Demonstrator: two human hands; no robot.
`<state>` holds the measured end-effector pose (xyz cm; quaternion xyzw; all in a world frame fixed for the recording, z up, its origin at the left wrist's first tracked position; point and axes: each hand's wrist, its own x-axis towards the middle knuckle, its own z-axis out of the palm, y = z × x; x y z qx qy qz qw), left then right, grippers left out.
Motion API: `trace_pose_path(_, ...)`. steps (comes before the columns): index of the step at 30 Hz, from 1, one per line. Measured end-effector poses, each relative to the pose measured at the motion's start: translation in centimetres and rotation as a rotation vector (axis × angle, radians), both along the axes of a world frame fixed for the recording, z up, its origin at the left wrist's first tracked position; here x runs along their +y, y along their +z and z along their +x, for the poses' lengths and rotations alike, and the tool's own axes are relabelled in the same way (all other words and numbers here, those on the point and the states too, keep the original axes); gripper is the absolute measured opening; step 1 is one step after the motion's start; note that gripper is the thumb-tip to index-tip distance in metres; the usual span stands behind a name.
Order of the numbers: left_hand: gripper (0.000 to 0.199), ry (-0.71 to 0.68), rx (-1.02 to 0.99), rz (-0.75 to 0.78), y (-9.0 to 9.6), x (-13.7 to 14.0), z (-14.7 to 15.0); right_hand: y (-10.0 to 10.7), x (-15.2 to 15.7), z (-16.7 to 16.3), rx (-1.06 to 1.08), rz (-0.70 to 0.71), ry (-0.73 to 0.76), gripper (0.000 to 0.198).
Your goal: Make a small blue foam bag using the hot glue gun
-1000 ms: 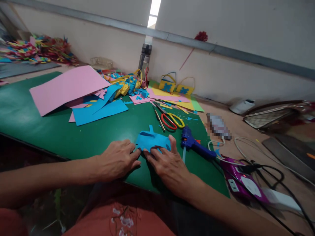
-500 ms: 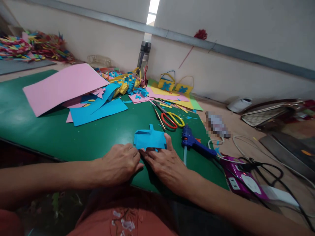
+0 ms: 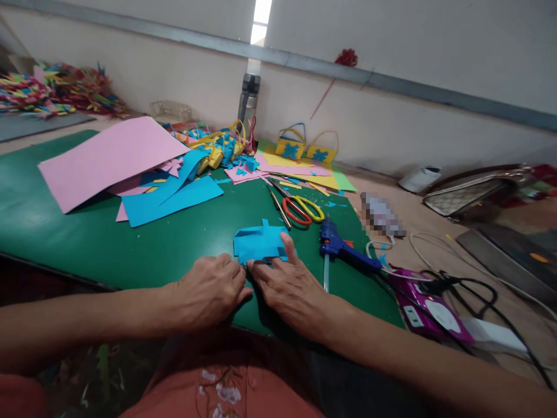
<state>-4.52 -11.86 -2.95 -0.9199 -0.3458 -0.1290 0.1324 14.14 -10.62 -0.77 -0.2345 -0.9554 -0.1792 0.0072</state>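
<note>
A folded piece of blue paper (image 3: 256,241) with creased sides and a small tab at its far edge lies on the green table, in front of my hands. My left hand (image 3: 216,290) is closed, its curled fingers at the paper's near left edge; the fingertips are hidden. With its thumb over the paper's right end and its fingers along the near edge, my right hand (image 3: 289,284) grips the same piece. The knuckles of both hands almost meet at the near edge.
Right of my hands lie a blue glue gun (image 3: 343,247), scissors (image 3: 300,209) and a purple power strip (image 3: 429,310) with cables. Pink sheets (image 3: 113,162), blue paper (image 3: 174,200) and a pile of small paper bags (image 3: 217,148) occupy the far left. A bottle (image 3: 249,101) stands behind.
My right thumb has shifted inward and left over the paper's right end. The paper stays in nearly the same place; the whole view has shifted slightly.
</note>
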Motion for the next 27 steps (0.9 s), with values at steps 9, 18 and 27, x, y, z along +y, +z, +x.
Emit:
trace_pose_path(9, 0.026, 0.027, 0.011, -0.108, 0.2, -0.1, -0.1, 1.1, -1.6, 0.6, -0.06, 0.14, -0.113, 0.026)
trace_pose_path(18, 0.031, 0.061, 0.025, -0.237, 1.0, 0.4, 0.6, 1.1, -1.9, 0.7, -0.219, -0.026, -0.29, 0.045)
trace_pose_path(27, 0.029, 0.068, 0.015, -0.29, 1.2, 0.4, 0.5, 1.8, -1.9, 1.8, -0.31, -0.058, -0.421, 0.053)
